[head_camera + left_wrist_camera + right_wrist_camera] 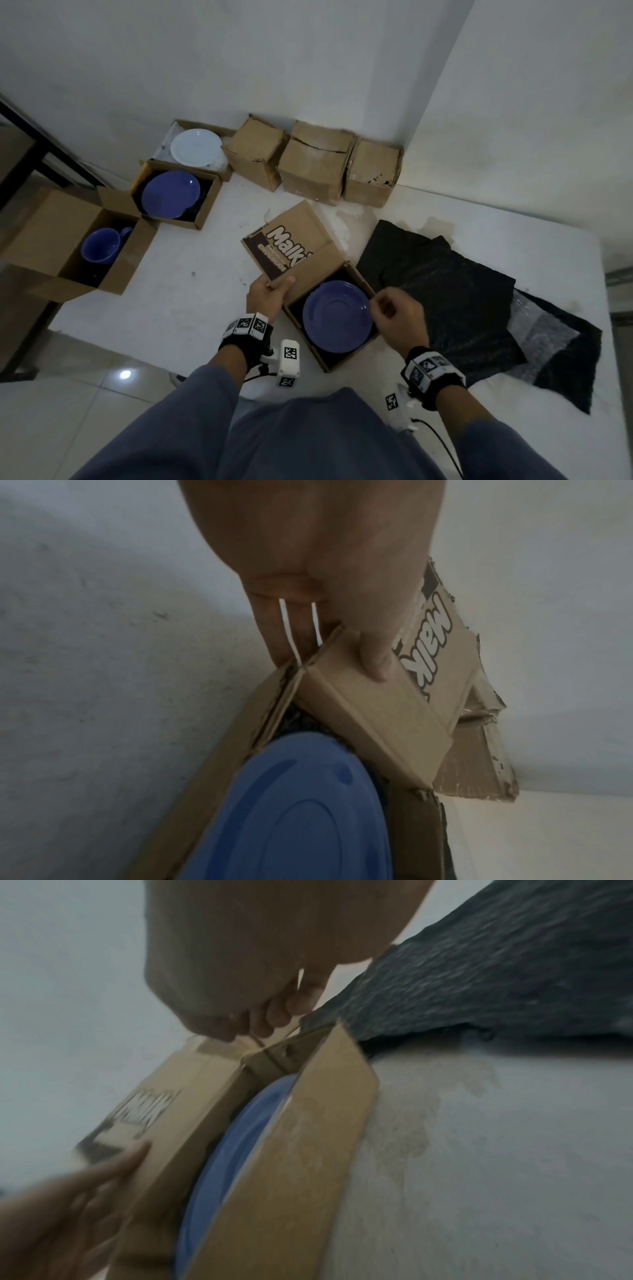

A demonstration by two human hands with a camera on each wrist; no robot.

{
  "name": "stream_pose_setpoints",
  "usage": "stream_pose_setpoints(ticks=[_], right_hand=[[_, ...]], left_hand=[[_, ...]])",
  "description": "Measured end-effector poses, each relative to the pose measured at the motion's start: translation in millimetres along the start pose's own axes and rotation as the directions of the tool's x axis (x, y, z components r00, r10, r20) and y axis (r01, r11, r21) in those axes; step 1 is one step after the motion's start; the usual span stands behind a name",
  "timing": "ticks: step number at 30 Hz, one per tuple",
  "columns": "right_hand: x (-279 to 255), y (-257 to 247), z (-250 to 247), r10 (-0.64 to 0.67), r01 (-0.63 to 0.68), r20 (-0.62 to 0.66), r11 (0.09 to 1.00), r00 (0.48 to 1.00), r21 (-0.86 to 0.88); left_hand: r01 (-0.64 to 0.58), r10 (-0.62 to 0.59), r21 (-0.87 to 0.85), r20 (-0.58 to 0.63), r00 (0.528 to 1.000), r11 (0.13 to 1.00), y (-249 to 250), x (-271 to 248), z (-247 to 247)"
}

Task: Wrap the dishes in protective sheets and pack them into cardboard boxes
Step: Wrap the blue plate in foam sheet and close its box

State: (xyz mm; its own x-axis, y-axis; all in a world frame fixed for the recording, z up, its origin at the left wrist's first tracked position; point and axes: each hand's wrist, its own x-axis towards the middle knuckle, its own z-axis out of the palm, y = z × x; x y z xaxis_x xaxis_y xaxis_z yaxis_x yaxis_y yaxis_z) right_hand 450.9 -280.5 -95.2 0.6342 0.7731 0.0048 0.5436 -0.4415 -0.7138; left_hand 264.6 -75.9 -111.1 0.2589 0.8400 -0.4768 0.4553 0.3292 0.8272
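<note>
An open cardboard box (317, 353) sits at the middle of the white surface. A blue plate (337, 317) lies flat inside it on dark padding. My left hand (270, 291) grips the printed "Malki" flap (284, 240) at its near corner, thumb on top (373, 653), with the plate (291, 813) below the flap (377, 702). My right hand (390, 311) hovers at the box's right side, fingers curled (246, 1020) by the far corner of the box wall (308, 1150). Blur hides whether they pinch cardboard. The plate's rim (232, 1137) shows between the flaps.
Black protective sheets (445, 284) and bubble wrap (541, 339) lie right of the box. At the left stand open boxes with a white plate (195, 147), a blue plate (171, 193) and a blue cup (102, 245). Three closed boxes (315, 168) line the back wall. Tile floor (102, 394) lies lower left.
</note>
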Motion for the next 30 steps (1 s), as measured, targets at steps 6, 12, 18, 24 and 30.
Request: stream_pose_setpoints(ticks=[6,12,18,24,30], right_hand=[[0.8,46.2,-25.0,0.437,-0.427,-0.042,0.847,0.898,-0.316],[-2.3,51.9,-23.3,0.466,-0.424,0.036,0.83,0.884,-0.362],[3.1,35.4,-37.3,0.423,-0.431,-0.086,0.874,0.902,-0.226],[21.6,-22.3,-33.7,0.051,-0.078,-0.147,0.981,0.988,-0.18],[18.7,-70.0,8.4,-0.109,0.153,0.36,0.984,0.927,-0.095]], left_hand=[[0.089,-0.086,-0.084,0.038,0.996,0.992,-11.8,-0.7,0.2],[0.101,-0.097,-0.071,0.051,0.994,0.992,-5.6,-4.1,-0.7],[0.026,-0.026,0.101,0.005,1.0,0.995,0.6,-12.5,-1.5],[0.018,-0.018,0.12,-0.002,1.0,0.993,4.9,-13.2,-3.5],[-0.087,0.11,0.1,-0.249,0.962,0.991,15.5,-33.5,-1.5]])
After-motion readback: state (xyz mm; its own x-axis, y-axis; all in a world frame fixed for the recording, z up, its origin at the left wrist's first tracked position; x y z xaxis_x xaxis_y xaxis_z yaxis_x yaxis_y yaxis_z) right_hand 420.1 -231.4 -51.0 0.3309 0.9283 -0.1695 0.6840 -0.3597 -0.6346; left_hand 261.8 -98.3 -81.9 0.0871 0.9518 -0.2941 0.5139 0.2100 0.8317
